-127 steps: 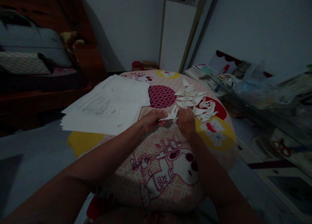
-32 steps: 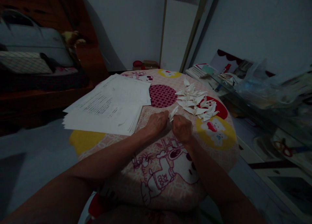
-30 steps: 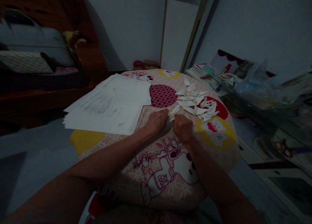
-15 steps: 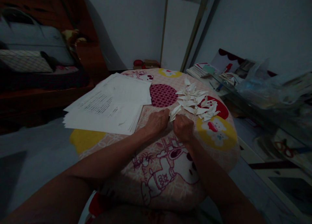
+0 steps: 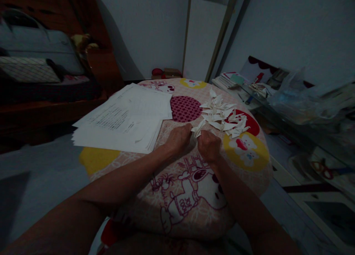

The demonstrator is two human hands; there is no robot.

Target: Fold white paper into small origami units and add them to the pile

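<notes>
A small folded white paper crane [image 5: 198,129] is held between my two hands, above the middle of the round table. My left hand [image 5: 179,137] is closed, pinching the crane's left side. My right hand [image 5: 209,145] is closed on its right side, with the fingertips partly hidden behind the knuckles. Just beyond, a cluster of several folded paper cranes [image 5: 219,110] lies on the cloth. To the left of my hands is a stack of printed paper sheets [image 5: 119,118], with a small scrap on top.
A patterned tablecloth [image 5: 188,210] covers the table. At the right stands a glass-topped cabinet with plastic bags [image 5: 302,99], papers [image 5: 227,79] and scissors [image 5: 322,169]. A wooden bench at the left bears a grey bag [image 5: 55,44]. A tall white appliance [image 5: 204,36] stands at the back.
The paper crane between my hands has opened out a little, and its left tip now shows beside my left fingers. Both hands have barely moved.
</notes>
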